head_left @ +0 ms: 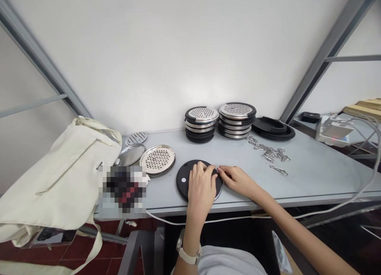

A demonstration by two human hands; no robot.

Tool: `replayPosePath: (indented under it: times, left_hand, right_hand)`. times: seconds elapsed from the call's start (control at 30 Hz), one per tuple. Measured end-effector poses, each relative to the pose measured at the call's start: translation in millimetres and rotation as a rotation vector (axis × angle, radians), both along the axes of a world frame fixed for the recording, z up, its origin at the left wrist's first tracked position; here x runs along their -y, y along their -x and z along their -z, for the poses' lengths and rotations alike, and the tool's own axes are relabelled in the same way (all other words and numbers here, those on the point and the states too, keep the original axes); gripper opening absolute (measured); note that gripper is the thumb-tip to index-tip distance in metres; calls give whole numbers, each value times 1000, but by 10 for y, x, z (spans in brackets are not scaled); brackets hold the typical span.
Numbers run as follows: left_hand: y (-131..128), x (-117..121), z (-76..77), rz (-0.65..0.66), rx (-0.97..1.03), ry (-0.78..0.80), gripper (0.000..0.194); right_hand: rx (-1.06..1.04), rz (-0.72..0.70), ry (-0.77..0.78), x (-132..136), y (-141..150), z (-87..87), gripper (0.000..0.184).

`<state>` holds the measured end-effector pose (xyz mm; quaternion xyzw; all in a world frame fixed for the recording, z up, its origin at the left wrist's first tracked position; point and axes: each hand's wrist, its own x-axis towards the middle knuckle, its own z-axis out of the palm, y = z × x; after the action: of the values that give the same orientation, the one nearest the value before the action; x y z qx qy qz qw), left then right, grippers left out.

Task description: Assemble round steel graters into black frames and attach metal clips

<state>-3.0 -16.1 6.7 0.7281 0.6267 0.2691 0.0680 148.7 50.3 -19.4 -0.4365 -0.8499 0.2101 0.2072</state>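
A person's two bare hands work over a round black disc (182, 187) lying flat near the front edge of a grey bench (312, 175), about midway along it. The left hand (203, 177) lies over the disc, fingers partly bent and close together, covering much of its middle; the undersides of the fingers are hidden, so whether they grip or only press cannot be told. The right hand (236, 179) is nearly closed, thumb and fingertips pinched on a small shiny piece (217, 169) at the disc's right side. Fingers mask most of that piece, and its shape is hard to make out. A white round spot (183, 180) shows on the disc's left.

Toward the bench's right end lies a loose heap of metal clips (269, 152), with a single clip (279, 170) nearer the front edge. Along the back edge stand a left stack (201, 126) and a right stack (237, 122) of black and silver discs, beside black round parts (275, 129) that overlap. To the left, a perforated metal plate (157, 160) partly covers others. A pale cloth bag (74, 172) hides the left end; a pixelated patch (122, 191) blots out whatever lies there.
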Motion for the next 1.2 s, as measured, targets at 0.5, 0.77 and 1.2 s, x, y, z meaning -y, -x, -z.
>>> replayPosePath:
  times: [0.5,0.77,1.2]
  left_hand:
    - [16,-2,-14,34,7,10,27]
    - [30,-6,-24,41,-9,16,27]
    - [44,-7,-35,50,-12,13,26]
  right_hand:
    - [-9,-18,-4,15,-11,4,38]
    - [-13,-27,-10,18,-15,2,37]
    - [-6,-30,-9,22,-19,3,37]
